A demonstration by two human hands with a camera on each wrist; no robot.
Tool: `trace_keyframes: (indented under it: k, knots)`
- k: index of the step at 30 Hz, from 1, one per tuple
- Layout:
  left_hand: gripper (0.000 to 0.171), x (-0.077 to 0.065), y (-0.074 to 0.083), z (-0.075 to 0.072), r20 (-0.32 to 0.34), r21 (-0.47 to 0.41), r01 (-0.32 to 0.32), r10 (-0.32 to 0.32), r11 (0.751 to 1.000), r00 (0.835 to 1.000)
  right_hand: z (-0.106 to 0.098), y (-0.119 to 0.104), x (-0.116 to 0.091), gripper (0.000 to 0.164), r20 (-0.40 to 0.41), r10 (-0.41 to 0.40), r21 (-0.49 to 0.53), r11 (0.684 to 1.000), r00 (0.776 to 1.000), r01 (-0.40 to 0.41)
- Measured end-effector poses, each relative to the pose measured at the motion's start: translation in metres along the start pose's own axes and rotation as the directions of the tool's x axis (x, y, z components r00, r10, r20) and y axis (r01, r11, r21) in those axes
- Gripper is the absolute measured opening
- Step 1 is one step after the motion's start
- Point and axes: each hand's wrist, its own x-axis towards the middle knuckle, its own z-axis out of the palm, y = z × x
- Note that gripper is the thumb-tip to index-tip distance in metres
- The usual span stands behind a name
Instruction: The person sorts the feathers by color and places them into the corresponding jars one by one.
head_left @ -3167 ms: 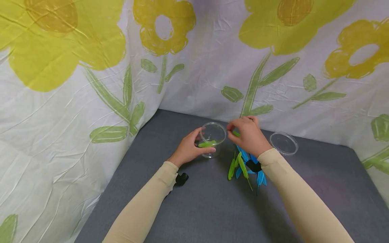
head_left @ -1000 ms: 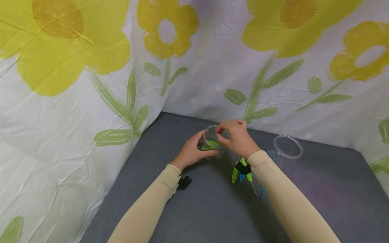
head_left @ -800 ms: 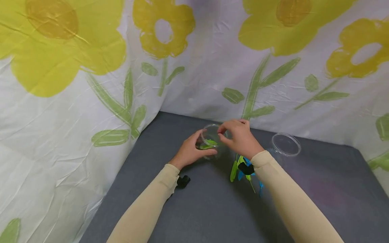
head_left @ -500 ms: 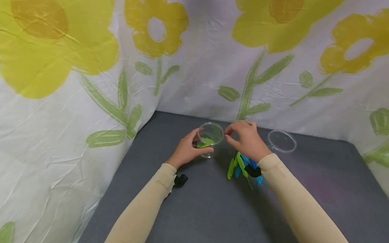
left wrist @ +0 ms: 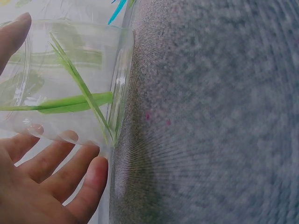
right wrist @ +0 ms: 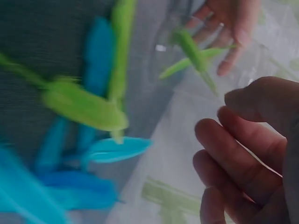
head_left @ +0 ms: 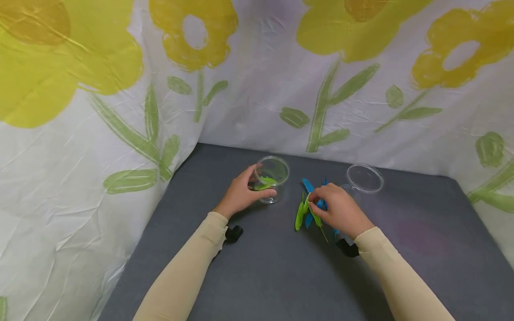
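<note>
My left hand (head_left: pixel 242 191) holds a clear plastic cup (head_left: pixel 282 182), thumb on the near side and fingers round the far side. Inside the cup lie two crossed green feathers (left wrist: pixel 70 103); the left wrist view shows them through the wall. To the right, my right hand (head_left: pixel 341 210) hovers over a loose pile of green feathers (head_left: pixel 299 217) and blue feathers (head_left: pixel 308 185), covering part of it in the head view. In the right wrist view its fingers (right wrist: pixel 233 149) are loosely bent, with nothing between them, and the pile lies apart from the fingertips.
A second clear round container (head_left: pixel 365 178) stands behind the right hand, near the back edge of the grey table (head_left: pixel 257 276). White cloth (head_left: pixel 249 102) printed with yellow flowers hangs behind and at the sides.
My right hand was above the cup's mouth, then drew away to the right and down over the feather pile. A second green feather has joined the one in the cup. My left hand keeps its hold.
</note>
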Motion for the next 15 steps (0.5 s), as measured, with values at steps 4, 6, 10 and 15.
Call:
trace_keyframes:
  k: [4,6,10,15]
  knots:
    - [0.103,0.000,0.001,-0.001,-0.005,0.002,0.004,-0.004,1.000,1.000,0.009,0.007,-0.019,0.008,0.023,0.008,-0.018,1.000,1.000,-0.007]
    - [0.103,0.000,0.001,-0.001,-0.005,0.001,0.012,-0.012,1.000,1.000,0.014,0.010,-0.028,0.007,0.034,0.004,-0.034,0.999,0.999,-0.003]
    - [0.102,0.000,0.001,-0.001,0.007,0.004,0.027,-0.027,1.000,1.000,0.022,0.015,-0.042,0.009,0.049,0.015,-0.084,0.996,0.999,-0.011]
    - [0.101,0.001,0.001,0.002,0.008,0.010,0.033,-0.033,0.999,0.999,0.026,0.021,-0.054,0.012,0.047,0.045,-0.116,0.993,0.998,-0.039]
